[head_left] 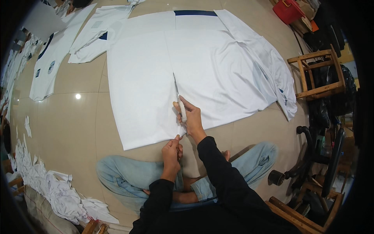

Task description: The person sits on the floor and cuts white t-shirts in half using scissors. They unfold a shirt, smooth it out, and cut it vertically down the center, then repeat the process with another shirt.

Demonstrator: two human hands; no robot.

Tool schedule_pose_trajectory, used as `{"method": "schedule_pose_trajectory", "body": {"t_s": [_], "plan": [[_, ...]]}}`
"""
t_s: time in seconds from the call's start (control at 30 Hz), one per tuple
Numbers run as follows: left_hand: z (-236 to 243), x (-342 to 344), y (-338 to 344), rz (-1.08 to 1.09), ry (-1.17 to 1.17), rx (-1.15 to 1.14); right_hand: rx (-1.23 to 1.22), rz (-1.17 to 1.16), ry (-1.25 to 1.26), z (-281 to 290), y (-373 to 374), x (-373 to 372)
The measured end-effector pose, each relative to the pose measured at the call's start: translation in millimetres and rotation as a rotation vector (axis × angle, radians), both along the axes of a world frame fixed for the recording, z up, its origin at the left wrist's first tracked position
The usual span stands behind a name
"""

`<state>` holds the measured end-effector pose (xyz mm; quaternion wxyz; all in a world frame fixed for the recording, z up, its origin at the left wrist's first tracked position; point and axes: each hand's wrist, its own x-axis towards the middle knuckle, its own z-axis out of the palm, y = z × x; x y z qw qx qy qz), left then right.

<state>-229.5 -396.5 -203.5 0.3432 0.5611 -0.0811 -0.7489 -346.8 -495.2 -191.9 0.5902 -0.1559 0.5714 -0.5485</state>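
Note:
A large white garment [144,78] with a dark blue neck band lies spread on the tiled floor in front of my crossed legs. My right hand [192,117] grips a pair of scissors [182,109] with pale wrapped handles. Their blades lie along the cloth and point away from me, toward the garment's middle. Just below, my left hand [171,151] pinches the near edge of the white fabric between thumb and fingers. Wrinkles and loose folds run across the garment's right side.
More white garments [50,66] lie at the far left. White cloth scraps [58,195] are heaped at the lower left. On the right stand a wooden stool frame [317,74], a black chair [311,156] and a red container [287,11]. My jeans-clad knees [124,171] border the garment.

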Motion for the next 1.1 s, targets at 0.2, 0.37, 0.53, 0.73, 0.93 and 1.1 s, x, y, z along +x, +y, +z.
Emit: {"method": "schedule_pose_trajectory", "body": {"t_s": [0.2,0.37,0.53,0.73,0.93,1.1], "plan": [[0.1,0.3,-1.4,-0.019,-0.035,0.016,-0.017,-0.001,-0.022,4.0,-4.5,-0.4],[4.0,0.7,-2.8,-0.023,-0.023,0.050,-0.036,-0.036,-0.064,4.4,-28.4,-3.9],[3.4,-0.8,-2.6,-0.043,-0.081,0.034,-0.032,-0.021,-0.037,-4.9,-38.4,-5.1],[2.5,-1.4,-1.8,-0.042,-0.103,0.053,-0.027,0.005,0.022,-6.7,-38.7,-2.4],[1.6,-2.5,-2.0,-0.016,-0.097,0.039,-0.048,-0.040,-0.055,-0.1,-59.4,-7.1],[4.0,-2.0,-2.2,-0.025,-0.090,0.054,-0.039,-0.019,-0.024,-0.9,-68.3,-6.0]]}}
